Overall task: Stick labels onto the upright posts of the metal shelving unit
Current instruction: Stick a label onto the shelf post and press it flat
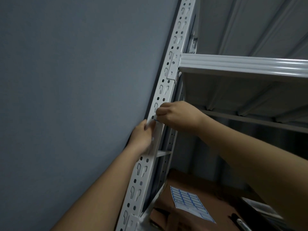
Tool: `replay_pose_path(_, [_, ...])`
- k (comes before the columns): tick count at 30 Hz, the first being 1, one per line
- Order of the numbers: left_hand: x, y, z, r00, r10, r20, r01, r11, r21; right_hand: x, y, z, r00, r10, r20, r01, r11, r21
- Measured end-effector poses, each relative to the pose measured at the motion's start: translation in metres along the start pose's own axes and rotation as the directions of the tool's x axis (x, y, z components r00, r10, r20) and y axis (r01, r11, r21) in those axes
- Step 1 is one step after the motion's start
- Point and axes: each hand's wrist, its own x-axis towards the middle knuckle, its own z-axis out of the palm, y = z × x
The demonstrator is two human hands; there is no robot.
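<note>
A white perforated upright post (168,77) of the metal shelving unit runs from bottom centre to the top. My right hand (178,114) pinches a small white label with a blue border (156,120) against the post's face. My left hand (143,135) grips the post's left edge just below, its fingertips touching the label area. Most of the label is hidden by the fingers. A sheet of blue-bordered labels (190,202) lies on a brown cardboard surface at the bottom.
A grey wall (75,80) stands close on the left of the post. A white shelf beam (241,64) juts right from the post above my hands. A dark pen-like object (240,221) and a pale box (260,207) lie at the bottom right.
</note>
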Motion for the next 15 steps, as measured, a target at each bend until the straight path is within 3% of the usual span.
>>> replay_pose_path(7, [0.0021,-0.0030,-0.0010,1.000,0.012,0.000,-0.012,1.000,0.003,-0.0005,0.0043,0.0062,0.981,-0.181,-0.074,0.167,0.971,-0.169])
replay_pose_path(11, [0.0029,-0.0042,-0.0003,1.000,0.012,-0.005,-0.012,1.000,0.000,0.0014,0.0030,0.0091,0.968,-0.248,-0.039,0.227,0.930,-0.290])
replay_pose_path(15, [0.0038,-0.0048,0.0005,1.000,0.019,-0.020,-0.019,1.000,-0.003,0.0054,0.0070,0.0095,0.964,-0.261,-0.048,0.238,0.929,-0.283])
